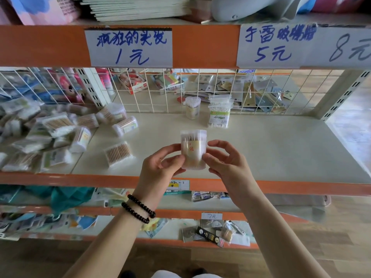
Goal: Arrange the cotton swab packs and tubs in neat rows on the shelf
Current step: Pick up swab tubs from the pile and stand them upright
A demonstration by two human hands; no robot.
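Above the shelf's (261, 149) front edge, both hands hold one clear tub (193, 149) of swabs upright. Left hand (160, 167) fingers pinch its 9 o'clock side; right hand (226, 163) fingers pinch its 3 o'clock side. At 12 o'clock from it, against the wire grid (152, 91), a heart-shaped tub (192, 107) stands just beside upright packs (219, 113). At 9 o'clock lies a loose heap (50, 135) of tubs and packs.

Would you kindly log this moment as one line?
both hands hold tub upright | heart tub, bag at back | pile left
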